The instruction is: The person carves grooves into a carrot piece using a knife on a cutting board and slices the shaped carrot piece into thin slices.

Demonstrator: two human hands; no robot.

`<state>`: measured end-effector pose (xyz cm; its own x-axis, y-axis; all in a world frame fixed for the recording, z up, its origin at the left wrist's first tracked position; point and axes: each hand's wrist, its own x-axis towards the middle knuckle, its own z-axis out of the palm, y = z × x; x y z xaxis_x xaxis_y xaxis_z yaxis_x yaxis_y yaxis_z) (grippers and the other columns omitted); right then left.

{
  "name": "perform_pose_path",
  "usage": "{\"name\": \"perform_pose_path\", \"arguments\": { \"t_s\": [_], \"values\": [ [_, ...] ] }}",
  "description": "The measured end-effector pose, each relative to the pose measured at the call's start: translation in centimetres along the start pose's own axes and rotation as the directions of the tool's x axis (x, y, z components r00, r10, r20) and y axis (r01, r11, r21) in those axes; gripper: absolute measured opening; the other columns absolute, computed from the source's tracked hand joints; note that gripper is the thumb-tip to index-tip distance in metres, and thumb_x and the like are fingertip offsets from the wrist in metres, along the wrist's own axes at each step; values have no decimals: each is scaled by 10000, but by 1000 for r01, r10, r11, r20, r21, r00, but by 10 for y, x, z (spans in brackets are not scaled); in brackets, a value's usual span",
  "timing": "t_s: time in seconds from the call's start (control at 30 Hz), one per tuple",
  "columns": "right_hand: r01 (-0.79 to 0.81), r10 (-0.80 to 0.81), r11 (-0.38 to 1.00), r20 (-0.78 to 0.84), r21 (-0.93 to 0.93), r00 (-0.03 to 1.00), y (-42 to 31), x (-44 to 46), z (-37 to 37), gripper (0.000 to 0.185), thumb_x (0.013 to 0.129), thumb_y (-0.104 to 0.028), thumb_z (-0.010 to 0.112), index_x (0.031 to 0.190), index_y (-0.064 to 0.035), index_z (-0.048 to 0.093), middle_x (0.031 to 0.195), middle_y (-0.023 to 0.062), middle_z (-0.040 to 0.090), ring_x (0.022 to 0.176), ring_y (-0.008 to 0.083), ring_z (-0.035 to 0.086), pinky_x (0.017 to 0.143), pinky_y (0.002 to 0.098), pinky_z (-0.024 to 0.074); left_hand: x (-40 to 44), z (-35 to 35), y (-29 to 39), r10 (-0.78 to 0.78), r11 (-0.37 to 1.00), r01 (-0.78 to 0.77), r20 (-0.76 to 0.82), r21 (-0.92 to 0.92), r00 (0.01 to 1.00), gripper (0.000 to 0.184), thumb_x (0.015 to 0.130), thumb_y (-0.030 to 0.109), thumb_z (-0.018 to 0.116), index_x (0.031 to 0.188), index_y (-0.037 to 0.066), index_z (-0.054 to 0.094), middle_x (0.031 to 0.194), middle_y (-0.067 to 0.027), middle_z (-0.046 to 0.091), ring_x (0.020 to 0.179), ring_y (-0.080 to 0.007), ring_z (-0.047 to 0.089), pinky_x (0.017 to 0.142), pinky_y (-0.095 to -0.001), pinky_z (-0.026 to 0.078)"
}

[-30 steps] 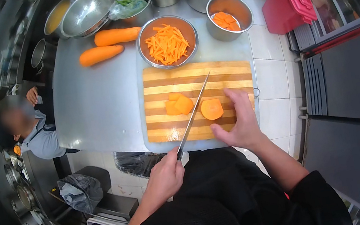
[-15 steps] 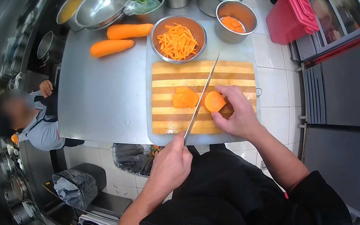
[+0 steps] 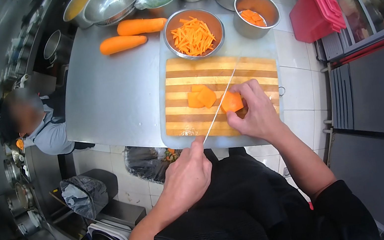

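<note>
My left hand (image 3: 187,171) is closed round the handle of a kitchen knife (image 3: 221,99), whose blade slants up and away over the striped wooden cutting board (image 3: 180,79). Beside the blade, my right hand (image 3: 256,112) grips a carrot piece (image 3: 232,101) between thumb and fingers. The blade lies close along the piece's left side; whether it touches cannot be told. Left of the knife, several flat carrot slices (image 3: 201,97) rest overlapping on the board. Just beyond the board, a steel bowl (image 3: 222,39) holds carrot sticks (image 3: 193,36).
Two whole carrots (image 3: 123,43) lie on the steel table (image 3: 107,90). A steel pot (image 3: 251,32) with carrot slices stands at the right. Several vessels line the back, including a colander (image 3: 113,2). A person (image 3: 47,128) is at the left; a red bin (image 3: 313,13) stands right.
The carrot piece has turned, its cut face now angled differently, and my right fingers have shifted round it. The knife blade has rolled more edge-on. The whole view has shifted slightly.
</note>
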<state>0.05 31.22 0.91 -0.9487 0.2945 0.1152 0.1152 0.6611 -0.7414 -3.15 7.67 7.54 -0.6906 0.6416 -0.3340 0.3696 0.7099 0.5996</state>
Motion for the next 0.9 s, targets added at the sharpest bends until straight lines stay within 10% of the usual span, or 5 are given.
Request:
{"name": "perform_pose_path", "arguments": {
  "t_s": [0.2,0.3,0.7,0.9],
  "values": [
    [28,-28,997,3,-68,1000,-1,2,-1,461,766,-150,735,1197,-42,613,1029,148,540,791,278,622,726,382,553,-5,1,-2,-8,1000,8,1,0,1000,434,1001,116,570,1401,-39,503,995,-299,686,907,-498,686,831,-562,562],
    [-44,48,997,58,-58,997,-8,4,-5,485,764,-155,763,1216,-47,624,1108,189,568,960,405,660,829,464,578,-7,1,-2,-11,1000,11,3,-5,1000,436,1001,114,571,1403,-39,501,980,-298,683,885,-499,687,820,-564,565],
    [-37,42,997,68,-67,997,-7,4,-6,478,765,-154,765,1209,-47,623,1110,190,573,955,397,665,822,459,581,-12,4,-2,-29,1000,29,20,-10,999,441,1003,117,566,1415,-23,492,981,-300,671,851,-512,684,801,-576,566],
    [23,-23,998,11,-64,1000,-2,4,-1,438,760,-144,738,1164,-40,607,991,140,544,786,273,616,721,386,541,-14,5,-1,-38,999,38,19,-1,999,439,999,124,572,1409,-16,496,987,-298,670,850,-512,683,797,-580,565]
  ]
}}
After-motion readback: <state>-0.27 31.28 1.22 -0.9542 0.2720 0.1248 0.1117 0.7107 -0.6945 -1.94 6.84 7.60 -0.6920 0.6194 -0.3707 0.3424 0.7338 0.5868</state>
